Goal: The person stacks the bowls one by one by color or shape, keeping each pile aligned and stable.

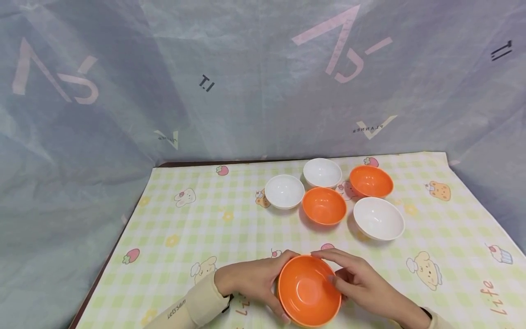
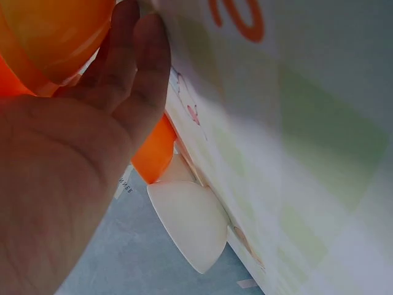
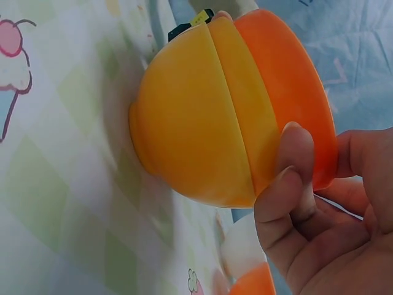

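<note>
Near the front of the table, both hands are around a nested stack of bowls. An orange bowl (image 1: 309, 290) sits on top, and yellow bowl (image 3: 184, 117) sides show beneath it in the right wrist view. My left hand (image 1: 259, 279) holds the stack from the left, fingers at the far side and thumb at the near side. In the left wrist view its fingers (image 2: 150, 67) lie along the underside. My right hand (image 1: 365, 283) pinches the orange bowl's right rim, thumb on the inside and fingers outside. The stack's foot is close to the cloth; whether it touches is unclear.
Behind the hands stand a left white bowl (image 1: 284, 192), a back white bowl (image 1: 322, 173), a right white bowl (image 1: 379, 219), a middle orange bowl (image 1: 324, 206) and a back orange bowl (image 1: 371, 182). A checked cloth (image 1: 197, 219) covers the table; a grey-blue curtain (image 1: 246, 114) hangs behind.
</note>
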Available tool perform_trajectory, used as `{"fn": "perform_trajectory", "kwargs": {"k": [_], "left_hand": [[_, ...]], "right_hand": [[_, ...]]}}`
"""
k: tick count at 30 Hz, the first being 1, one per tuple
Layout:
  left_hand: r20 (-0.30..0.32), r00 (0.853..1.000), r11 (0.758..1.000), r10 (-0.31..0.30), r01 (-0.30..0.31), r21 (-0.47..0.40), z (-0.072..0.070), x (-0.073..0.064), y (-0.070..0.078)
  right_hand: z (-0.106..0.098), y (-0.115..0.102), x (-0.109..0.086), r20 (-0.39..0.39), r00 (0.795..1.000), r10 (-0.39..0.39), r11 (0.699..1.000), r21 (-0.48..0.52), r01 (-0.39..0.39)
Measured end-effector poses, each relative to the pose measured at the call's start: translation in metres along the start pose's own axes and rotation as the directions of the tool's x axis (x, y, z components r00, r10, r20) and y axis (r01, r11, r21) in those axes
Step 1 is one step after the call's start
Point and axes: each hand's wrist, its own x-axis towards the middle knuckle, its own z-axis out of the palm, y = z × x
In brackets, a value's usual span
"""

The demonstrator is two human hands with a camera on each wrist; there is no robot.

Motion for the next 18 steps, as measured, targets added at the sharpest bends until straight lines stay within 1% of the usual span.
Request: {"fn": "perform_trajectory", "kwargs": {"k": [11,18], "left_hand": [[0.005,1.0,1.0,-0.002,0.002,0.008,-0.001,-0.0008,-0.0011],[0.014,1.0,1.0,0.006,-0.005,-0.03,-0.0015,-0.0014,-0.0022]], "right_hand": [[0.0015,0.0002,-0.0013,-0.01,1.0,0.023,1.0,0.019,-0.022],[0.0034,0.0008,0.0004,-0.023,0.999,0.03,1.0,0.01,-0.029]]}}
